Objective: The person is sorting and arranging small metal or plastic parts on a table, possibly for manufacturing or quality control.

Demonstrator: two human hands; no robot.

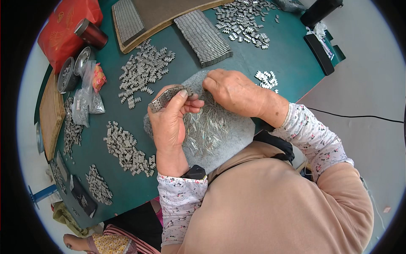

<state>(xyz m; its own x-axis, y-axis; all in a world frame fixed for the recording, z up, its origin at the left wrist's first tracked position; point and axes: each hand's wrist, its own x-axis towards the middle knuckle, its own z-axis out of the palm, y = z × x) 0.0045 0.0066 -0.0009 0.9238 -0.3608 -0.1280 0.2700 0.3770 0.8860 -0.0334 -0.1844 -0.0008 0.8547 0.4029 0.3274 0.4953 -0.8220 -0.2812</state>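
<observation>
My left hand (167, 127) is closed around a short strip of linked metal watch band (163, 100), thumb pressed on its upper face. Just right of the strip's end, my right hand (232, 91) is pinched shut; whatever its fingertips hold is hidden or too small to name. Both hands are above a grey felt-like mat (237, 137). Many thin silvery pins (207, 129) lie scattered across the mat, beneath my hands. Beyond the mat, a wide slab of joined metal links (203, 38) rests on the green table (177, 63).
Loose metal links form piles at the left (144, 70), near left (127, 148) and far right (245, 21). A wood-edged tray (165, 12) stands at the back. Plastic bags (86, 101), a dark red cup (91, 34) and a red bag (69, 25) are leftward. Another person's patterned sleeve (112, 244) shows lower left.
</observation>
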